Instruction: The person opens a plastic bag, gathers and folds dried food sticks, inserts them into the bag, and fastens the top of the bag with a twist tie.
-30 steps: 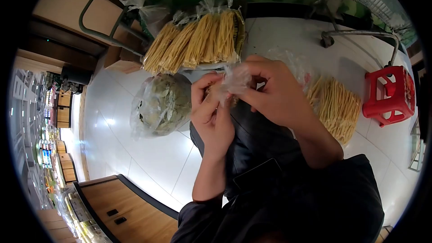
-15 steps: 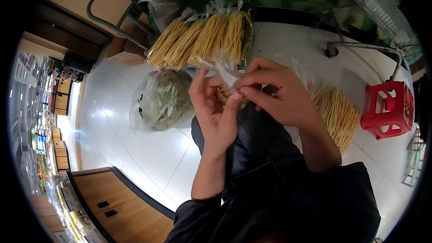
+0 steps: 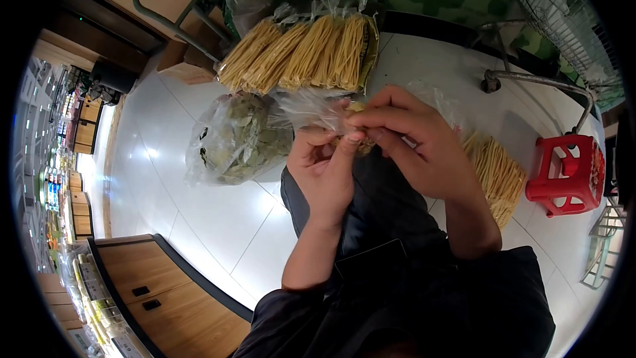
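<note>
Between my two hands is a clear plastic bag (image 3: 306,111), its loose upper part fanning out to the left. My left hand (image 3: 322,176) is closed, thumb and fingers pinching the bag's gathered neck. My right hand (image 3: 419,140) is closed too, thumb and forefinger gripping the same neck from the right, fingertips close to the left thumb. Something yellowish-brown shows in the bag below the fingers, mostly hidden by them. Behind it, bagged bundles of long thin yellow sticks (image 3: 308,53) lie side by side. A clear bag of dried greenish leaves (image 3: 238,139) rests left of my left hand.
More yellow sticks (image 3: 497,176) in plastic lie beside my right forearm. A red plastic stool (image 3: 568,176) stands at the right, below a wheeled metal cart (image 3: 550,79). A wooden cabinet (image 3: 175,292) is at lower left, and a cardboard box (image 3: 189,66) sits behind.
My left fingers have closed in on the bag's neck, nearer the right hand. The bag's loose top has swung left and spread out. The view has shifted slightly.
</note>
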Motion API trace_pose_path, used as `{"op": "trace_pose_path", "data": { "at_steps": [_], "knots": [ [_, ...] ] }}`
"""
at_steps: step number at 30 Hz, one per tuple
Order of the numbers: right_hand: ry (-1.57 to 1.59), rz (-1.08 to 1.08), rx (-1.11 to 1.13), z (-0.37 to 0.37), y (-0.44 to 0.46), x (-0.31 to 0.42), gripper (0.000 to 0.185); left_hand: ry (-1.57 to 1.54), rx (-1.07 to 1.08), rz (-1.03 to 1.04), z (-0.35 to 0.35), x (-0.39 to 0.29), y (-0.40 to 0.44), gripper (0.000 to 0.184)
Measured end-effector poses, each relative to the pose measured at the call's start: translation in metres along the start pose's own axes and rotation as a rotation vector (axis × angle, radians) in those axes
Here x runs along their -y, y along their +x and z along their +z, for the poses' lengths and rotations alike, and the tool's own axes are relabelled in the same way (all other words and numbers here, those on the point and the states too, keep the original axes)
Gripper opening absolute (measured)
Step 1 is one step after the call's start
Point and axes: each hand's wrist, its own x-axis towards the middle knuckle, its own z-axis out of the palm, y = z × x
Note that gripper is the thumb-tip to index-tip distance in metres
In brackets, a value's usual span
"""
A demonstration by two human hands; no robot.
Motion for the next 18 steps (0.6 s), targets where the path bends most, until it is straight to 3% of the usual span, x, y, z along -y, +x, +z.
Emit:
{"op": "trace_pose_path", "data": {
  "at_steps": [5,7,10,18],
  "knots": [
    [-0.028,0.022,-0.048,0.007,-0.002,0.002,0.019,-0.005,-0.051,0.011,0.004,0.001,-0.003,0.019],
    [0.201,0.209,-0.168,0.011,-0.003,0.004,0.016,-0.036,-0.095,0.022,0.005,0.003,-0.004,0.018],
    [0.267,0.282,-0.192,0.008,-0.004,0.002,0.019,0.009,-0.078,-0.015,0.007,-0.001,-0.003,0.019],
    [0.343,0.167,-0.097,-0.002,-0.009,0.002,0.036,-0.025,-0.071,-0.081,0.007,-0.004,0.002,0.020]
  ]
}}
